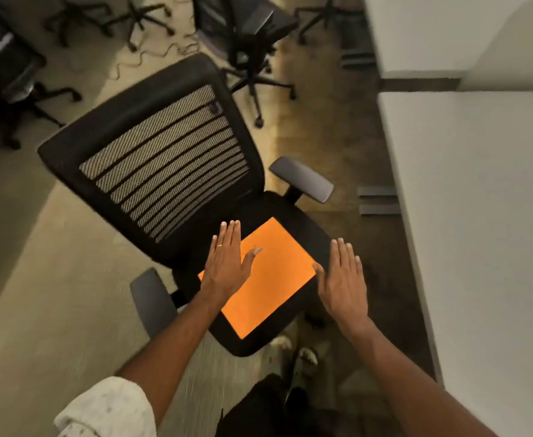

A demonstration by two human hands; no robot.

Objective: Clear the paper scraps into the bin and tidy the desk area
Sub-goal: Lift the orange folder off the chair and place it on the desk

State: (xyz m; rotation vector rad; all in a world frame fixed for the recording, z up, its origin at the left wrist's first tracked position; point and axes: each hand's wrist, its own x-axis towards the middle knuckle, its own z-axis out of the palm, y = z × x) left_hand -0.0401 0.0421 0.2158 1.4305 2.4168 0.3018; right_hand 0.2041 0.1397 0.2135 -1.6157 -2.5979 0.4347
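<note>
We stand over a black office chair [164, 159], looking down. An orange sheet [271, 279] lies flat on the chair seat [309, 228], turned at an angle to the seat edges, its near corner close to the front lip. It looks like a whole sheet, not a scrap, though it probably counts as something to clear.

Left hand [227, 263]: palm down, fingers [232, 234] straight and pressed together, thumb angled out over the sheet. It covers the sheet's left edge; we cannot tell whether it touches the paper or hovers just above. A ring shows on one finger.

Right hand [342, 282]: also palm down, fingers [344, 257] together and extended, thumb tip near the sheet's right corner. The palm sits over the bare seat just beside the paper. Neither hand holds anything.

Our reading: the two flat hands bracket the sheet from either side, likely so it can be slid or gathered off the soft seat without creasing (a flat sheet on fabric gives little edge to pinch).

The white surface [479, 231] to the right is bare where we see it. No bin in view. Other chairs [246, 42] stand further back on the floor, with a cable [151, 55] trailing between them.
</note>
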